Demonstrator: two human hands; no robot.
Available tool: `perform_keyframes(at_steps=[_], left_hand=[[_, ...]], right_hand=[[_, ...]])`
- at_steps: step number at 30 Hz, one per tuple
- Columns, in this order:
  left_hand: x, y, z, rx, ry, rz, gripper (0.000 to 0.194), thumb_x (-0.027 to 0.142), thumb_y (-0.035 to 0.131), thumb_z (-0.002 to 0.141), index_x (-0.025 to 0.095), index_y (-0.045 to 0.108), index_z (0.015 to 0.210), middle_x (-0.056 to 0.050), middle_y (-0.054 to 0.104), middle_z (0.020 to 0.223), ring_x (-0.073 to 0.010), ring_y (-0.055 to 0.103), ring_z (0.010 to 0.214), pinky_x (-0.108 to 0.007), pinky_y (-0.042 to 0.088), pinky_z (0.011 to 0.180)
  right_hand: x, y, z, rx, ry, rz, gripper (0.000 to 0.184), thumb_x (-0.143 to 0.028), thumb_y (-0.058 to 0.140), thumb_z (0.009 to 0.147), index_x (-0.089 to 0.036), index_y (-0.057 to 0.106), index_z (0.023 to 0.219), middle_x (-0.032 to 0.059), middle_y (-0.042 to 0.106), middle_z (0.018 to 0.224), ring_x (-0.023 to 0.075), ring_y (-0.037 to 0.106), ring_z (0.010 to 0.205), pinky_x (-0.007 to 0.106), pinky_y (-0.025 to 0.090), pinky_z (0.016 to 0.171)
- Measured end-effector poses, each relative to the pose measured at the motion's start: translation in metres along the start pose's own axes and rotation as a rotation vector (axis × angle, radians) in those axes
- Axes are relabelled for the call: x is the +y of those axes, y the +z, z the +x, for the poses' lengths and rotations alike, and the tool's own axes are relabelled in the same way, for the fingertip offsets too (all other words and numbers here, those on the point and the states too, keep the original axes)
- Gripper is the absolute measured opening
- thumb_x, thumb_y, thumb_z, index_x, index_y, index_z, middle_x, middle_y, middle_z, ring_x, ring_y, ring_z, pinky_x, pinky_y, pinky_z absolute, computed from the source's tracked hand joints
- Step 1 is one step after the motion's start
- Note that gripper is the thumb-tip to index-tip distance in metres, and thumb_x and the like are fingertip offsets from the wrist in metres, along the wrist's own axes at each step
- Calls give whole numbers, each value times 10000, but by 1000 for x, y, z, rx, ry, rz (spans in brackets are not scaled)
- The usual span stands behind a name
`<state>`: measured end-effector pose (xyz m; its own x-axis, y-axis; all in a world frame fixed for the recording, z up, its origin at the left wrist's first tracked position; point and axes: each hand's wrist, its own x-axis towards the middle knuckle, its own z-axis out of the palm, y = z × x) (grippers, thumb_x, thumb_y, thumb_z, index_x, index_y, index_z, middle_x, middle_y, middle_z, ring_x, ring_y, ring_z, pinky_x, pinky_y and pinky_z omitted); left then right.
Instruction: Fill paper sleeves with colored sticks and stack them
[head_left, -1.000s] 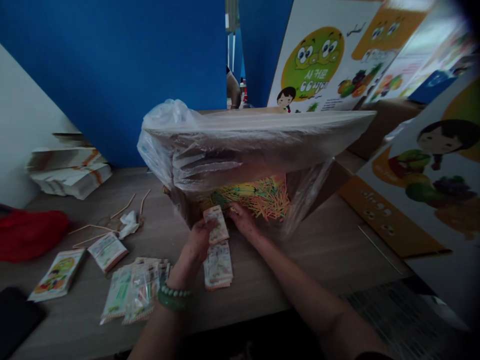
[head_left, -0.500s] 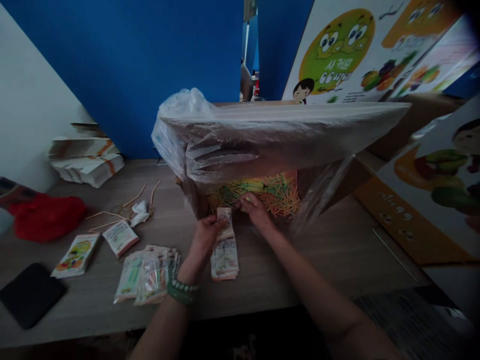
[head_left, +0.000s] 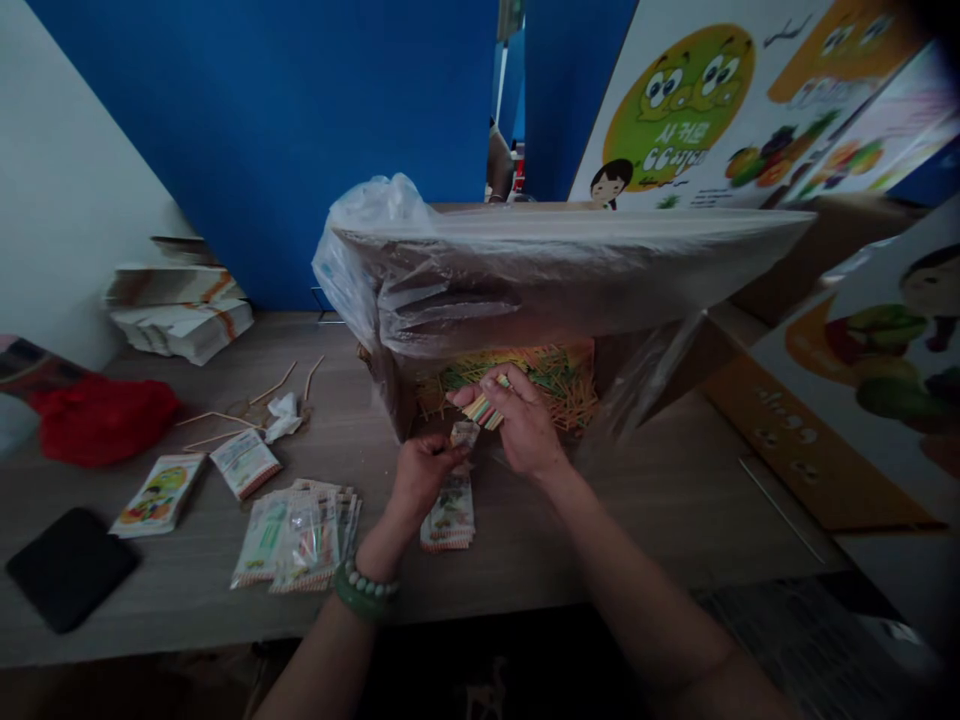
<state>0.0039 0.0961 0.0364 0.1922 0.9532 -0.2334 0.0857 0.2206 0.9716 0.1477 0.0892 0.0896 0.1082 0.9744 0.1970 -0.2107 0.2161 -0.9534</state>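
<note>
My right hand (head_left: 531, 425) is closed around a bundle of thin colourful sticks (head_left: 484, 410), their ends pointing up and left. Close by, my left hand (head_left: 426, 475) pinches a small printed packet (head_left: 465, 434), whose upper edge reaches the lower ends of the sticks. Whether any stick is inside it I cannot tell. Beneath the left hand lies a stack of printed packets (head_left: 448, 520) on the table. Behind both hands, an open carton lined with clear plastic (head_left: 390, 290) holds a heap of loose sticks (head_left: 566, 385) in yellow, green and orange.
Left on the table (head_left: 187, 610) are filled clear packets (head_left: 300, 540), two printed stacks, a black flat object (head_left: 69, 568), a red bag (head_left: 105, 418) and bent sticks beside crumpled tissue (head_left: 283, 415). Folded cartons (head_left: 184, 325) lie at the back. Large printed boxes (head_left: 847, 400) stand right.
My right hand has come up and nearer from the heap, now showing a bundle of sticks. The packet in my left hand has tilted and come beside the bundle.
</note>
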Motion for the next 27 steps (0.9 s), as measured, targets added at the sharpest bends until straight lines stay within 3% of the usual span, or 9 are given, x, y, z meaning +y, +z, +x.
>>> perform_keyframes(at_steps=[5,9,12,16,20,23,25,27], left_hand=[[7,-3,-5,-57,-34,-4,318,396,835,563,173,617,499,66,412,414,-56,295,401,-220,201,412],[3,-6,-8,-123,-82,-69,274,409,814,596,172,674,597,33,522,477,-59,317,362,-228,215,376],[0,-2,-3,-150,-37,-127,262,410,800,626,168,702,647,16,577,532,-63,353,392,-226,260,404],[9,13,22,-228,90,-193,273,414,795,661,158,733,731,-7,665,669,-120,541,594,-250,425,611],[26,29,61,-299,119,-281,357,458,822,641,157,746,818,-30,721,793,-159,614,753,-272,455,758],[29,36,81,-288,97,-335,410,461,851,609,154,747,860,-54,744,864,-162,632,788,-265,458,770],[26,37,86,-283,50,-378,452,467,858,601,158,744,912,-59,748,886,-157,636,756,-265,469,729],[24,35,86,-284,12,-427,481,470,856,605,169,740,961,-62,750,906,-158,642,737,-269,485,696]], right_hand=[[1,3,-1,-60,33,-39,207,-441,546,886,-252,468,856,-3,717,764,202,693,869,321,495,740],[7,-3,-3,-186,133,-53,213,-433,602,847,-243,509,823,8,745,816,191,683,827,341,505,779],[10,-7,-2,-245,197,-77,219,-437,610,839,-238,525,806,33,764,972,189,675,862,338,502,790],[16,-17,21,-267,122,-107,213,-440,581,857,-230,569,827,47,755,1052,202,663,944,338,490,839],[24,-39,59,-208,70,-272,248,-457,608,840,-226,697,858,47,747,952,220,667,916,352,495,847],[26,-57,75,-200,99,-384,230,-452,654,805,-238,737,823,37,735,858,238,665,903,369,505,840],[27,-66,74,-245,74,-396,218,-436,651,812,-253,748,878,29,740,924,235,654,953,372,497,877],[27,-73,68,-203,26,-381,230,-430,634,830,-261,743,942,25,736,1006,224,641,998,365,481,913]])
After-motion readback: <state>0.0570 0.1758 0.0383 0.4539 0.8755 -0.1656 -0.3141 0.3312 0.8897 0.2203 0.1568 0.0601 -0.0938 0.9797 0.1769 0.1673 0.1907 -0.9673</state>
